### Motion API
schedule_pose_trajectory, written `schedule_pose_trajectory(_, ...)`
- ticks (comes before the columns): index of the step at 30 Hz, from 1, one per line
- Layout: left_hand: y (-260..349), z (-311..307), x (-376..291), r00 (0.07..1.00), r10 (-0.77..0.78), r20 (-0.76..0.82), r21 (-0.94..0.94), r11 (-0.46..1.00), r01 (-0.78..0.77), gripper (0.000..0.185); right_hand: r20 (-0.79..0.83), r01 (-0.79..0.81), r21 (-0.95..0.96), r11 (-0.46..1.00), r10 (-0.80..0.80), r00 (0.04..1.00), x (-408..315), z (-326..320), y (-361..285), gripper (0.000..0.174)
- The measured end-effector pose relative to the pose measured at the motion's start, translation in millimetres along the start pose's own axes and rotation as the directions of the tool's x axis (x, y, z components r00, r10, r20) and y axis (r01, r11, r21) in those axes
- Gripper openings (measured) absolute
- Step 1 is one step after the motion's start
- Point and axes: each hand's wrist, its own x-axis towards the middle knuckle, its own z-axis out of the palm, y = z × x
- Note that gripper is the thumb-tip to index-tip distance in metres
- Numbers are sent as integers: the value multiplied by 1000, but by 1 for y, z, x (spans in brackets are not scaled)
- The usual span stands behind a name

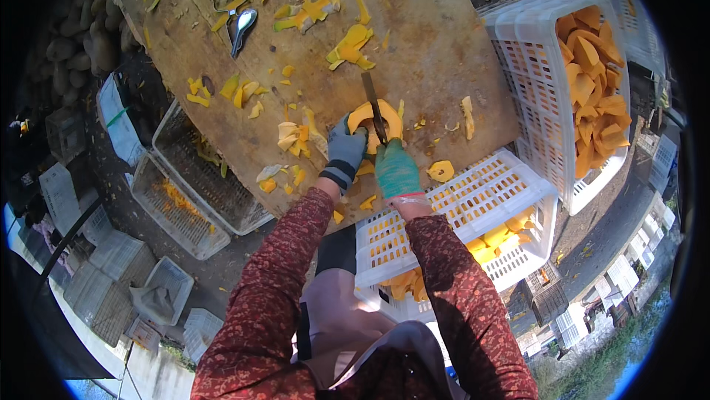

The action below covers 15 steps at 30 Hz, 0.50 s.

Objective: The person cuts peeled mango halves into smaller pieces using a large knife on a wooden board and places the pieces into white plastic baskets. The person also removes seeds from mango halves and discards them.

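Observation:
A hollowed orange piece of pumpkin or squash [392,118] rests on the wooden board [432,45], its cut face and opening turned up. My left hand [344,147], in a grey-blue glove, grips its left side. In a green glove, my right hand [397,169] is closed around the handle of a knife [370,92]. The dark blade points away from me and lies across the piece's opening; how deep it cuts is unclear. Nearby on the board are pale scraps [291,136] to the left and a small cut slice [441,171] to the right.
A metal spoon [246,20] and a peeler [232,0] lie at the far left among peelings [350,47]. A white crate of cut pieces [518,67] stands on the right, another [493,194] by my right forearm. Dirty crates [183,206] sit below the board's left edge.

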Motion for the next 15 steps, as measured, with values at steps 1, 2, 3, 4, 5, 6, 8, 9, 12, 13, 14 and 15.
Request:
schedule_pose_trajectory(1, 12, -3, -4, 994, -108, 26, -68, 992, 109, 26, 9, -17, 29, 999, 16, 1000, 2, -8, -2, 25)
schedule_pose_trajectory(2, 12, -4, -3, 993, -116, 37, -75, 990, 118, 27, 2, -4, 27, 1000, 4, 1000, 0, -10, 0, 26)
schedule_pose_trajectory(3, 11, -6, -1, 992, -120, 47, -82, 989, 124, 27, -7, 15, 26, 1000, -14, 1000, 0, -12, 1, 26)
schedule_pose_trajectory(4, 11, -7, 2, 991, -125, 57, -88, 988, 129, 27, -32, 61, -8, 998, -61, 998, -6, -10, 5, 27)
schedule_pose_trajectory(5, 9, -8, 8, 992, -107, 64, -117, 987, 114, 27, -43, 80, -22, 997, -81, 996, -12, -8, 5, 27)
schedule_pose_trajectory(6, 3, -9, 13, 993, -96, 69, -147, 983, 106, 28, -57, 104, -36, 994, -106, 993, -17, -7, 6, 28)
schedule_pose_trajectory(8, -11, -12, 19, 996, -12, 92, -100, 995, 21, 29, -62, 85, -9, 996, -85, 994, -24, 0, 4, 29)
schedule_pose_trajectory(9, -13, -16, 21, 992, 0, 125, -155, 988, 19, 29, -66, 55, 9, 998, -54, 996, -28, 4, 5, 29)
schedule_pose_trajectory(12, -23, -29, 27, 971, 64, 230, -355, 935, 23, 31, -145, 98, 72, 993, -87, 986, -25, 21, 23, 28)
schedule_pose_trajectory(13, -23, -36, 22, 957, 16, 289, -394, 913, 103, 32, -216, 228, 75, 971, -208, 954, -28, 19, 30, 27)
schedule_pose_trajectory(14, -24, -44, 14, 938, -25, 345, -430, 884, 182, 33, -108, 73, 219, 973, -51, 993, -27, 18, 37, 27)
schedule_pose_trajectory(15, -23, -60, 14, 929, -12, 370, -467, 862, 197, 34, 3, -104, 336, 936, 109, 994, -25, 14, 37, 26)
